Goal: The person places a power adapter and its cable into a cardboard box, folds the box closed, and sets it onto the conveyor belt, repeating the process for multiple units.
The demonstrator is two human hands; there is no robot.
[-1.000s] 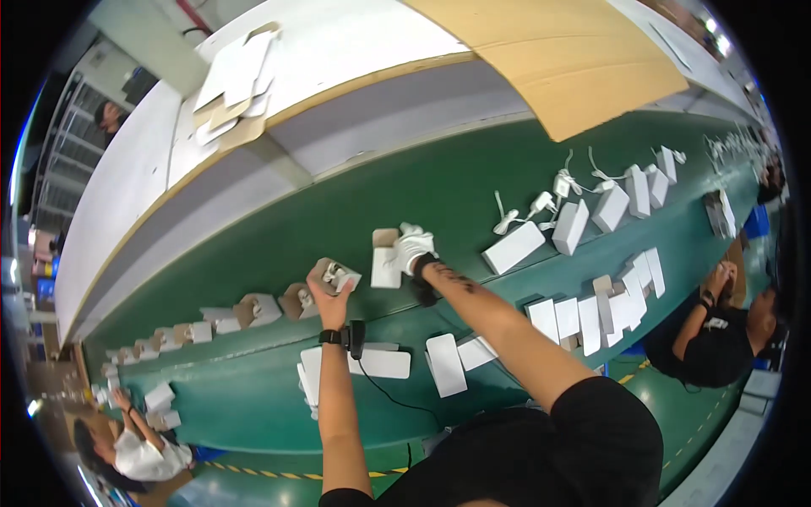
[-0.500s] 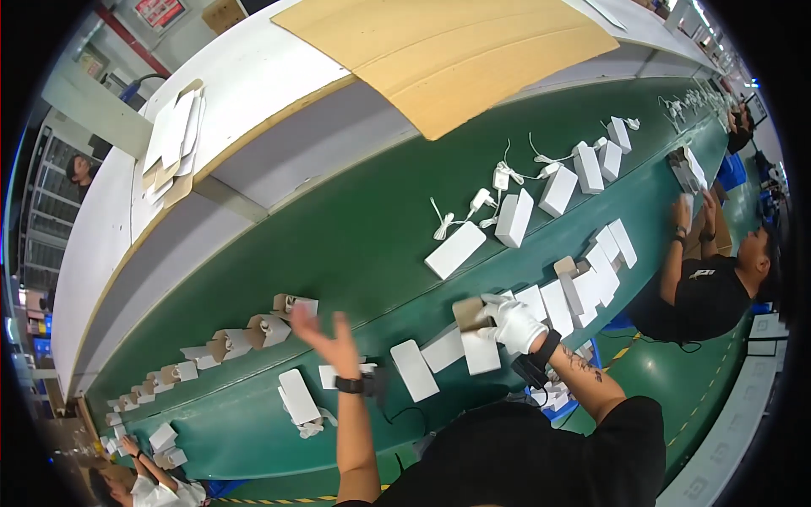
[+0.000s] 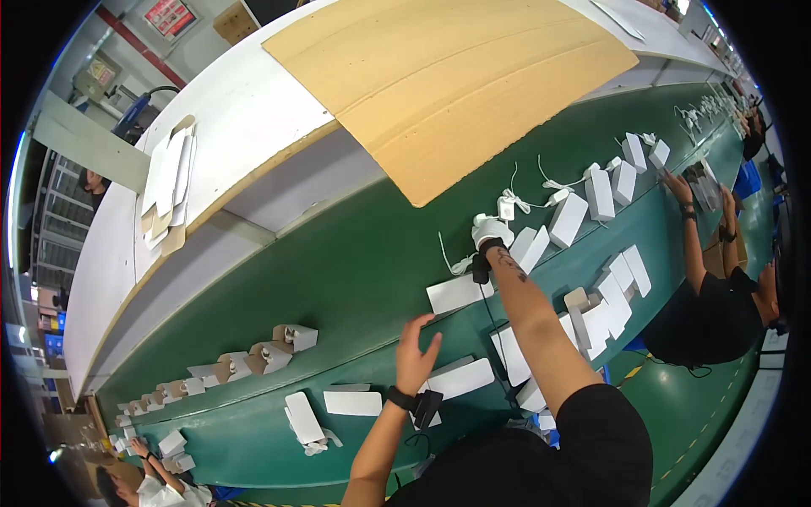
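My right hand [image 3: 493,231], in a white glove, reaches far over the green belt. Its fingers are closed around a white power adapter [image 3: 481,219], mostly covered by the glove. Beside it another white adapter [image 3: 506,205] lies with its cable, and a white box [image 3: 530,249] stands right of the wrist. My left hand [image 3: 416,359] is bare and empty, thumb and fingers apart, just short of a white box [image 3: 459,293] on the belt. Under and right of that hand lies another white box [image 3: 460,378] on the near strip.
Several white boxes [image 3: 606,306] line the near strip at right. Open boxes [image 3: 269,356] run along the belt at left. A cardboard sheet [image 3: 448,93] overhangs the white shelf [image 3: 245,101]. One co-worker [image 3: 710,313] handles boxes at right; another [image 3: 160,482] works at lower left.
My right hand has left the box with a brown flap on the near strip and reached forward to the adapters. My left hand has moved right and slightly down, still empty. The view has shifted.
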